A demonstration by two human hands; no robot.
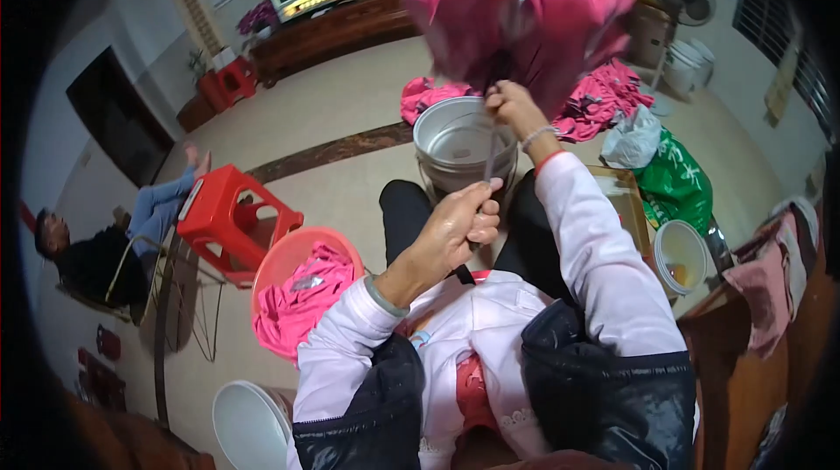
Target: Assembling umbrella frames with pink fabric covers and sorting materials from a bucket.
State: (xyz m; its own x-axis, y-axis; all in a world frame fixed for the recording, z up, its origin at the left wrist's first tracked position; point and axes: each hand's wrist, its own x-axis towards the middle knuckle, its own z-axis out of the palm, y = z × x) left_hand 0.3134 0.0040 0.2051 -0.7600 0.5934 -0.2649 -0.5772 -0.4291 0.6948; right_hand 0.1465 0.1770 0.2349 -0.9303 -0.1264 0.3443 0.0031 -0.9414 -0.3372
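Both hands are closed on a pink umbrella [525, 10], whose loose, partly spread canopy is blurred above and beyond them. My left hand [455, 225] grips the lower end of its thin shaft, near my lap. Farther up, my right hand [514, 111] wraps round the shaft just under the canopy; a bracelet circles that wrist. Below the right hand, a metallic-looking bucket [442, 174] stands in front of my knees, with nothing visible inside except its bottom. Pink fabric bundles [604, 101] lie heaped on the floor behind it, partly hidden by the umbrella.
A pink basin [348, 247] with crumpled pink fabric [302, 299] stands at left, beside a red plastic stool [206, 212]. Farther left a person [105, 251] reclines in a chair. At right are a cardboard box [617, 181], a green bag [678, 177] and a white bucket [674, 238].
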